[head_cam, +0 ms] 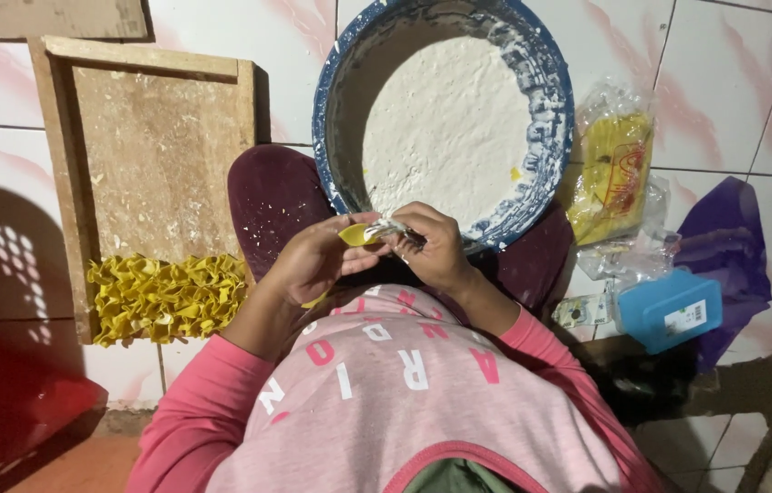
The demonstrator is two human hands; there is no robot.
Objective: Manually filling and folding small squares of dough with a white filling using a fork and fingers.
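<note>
My left hand (317, 258) pinches a small yellow dumpling wrapper (356, 234) in front of my chest. My right hand (436, 246) grips a metal spoon (392, 228) whose tip rests on the wrapper. Just beyond both hands stands a big blue bowl (550, 137) full of white paste filling (445, 128), its rim smeared white. To my left, a wooden board (157, 146) lies on the tiled floor, and several folded yellow dumplings (167, 297) sit in a pile along its near end.
A clear plastic bag of yellow wrappers (612, 178) lies right of the bowl. Nearer me are a blue plastic box (669, 310) and a purple bag (733, 242). My knees in dark maroon trousers (272, 201) flank the bowl. A red object (2, 402) sits at lower left.
</note>
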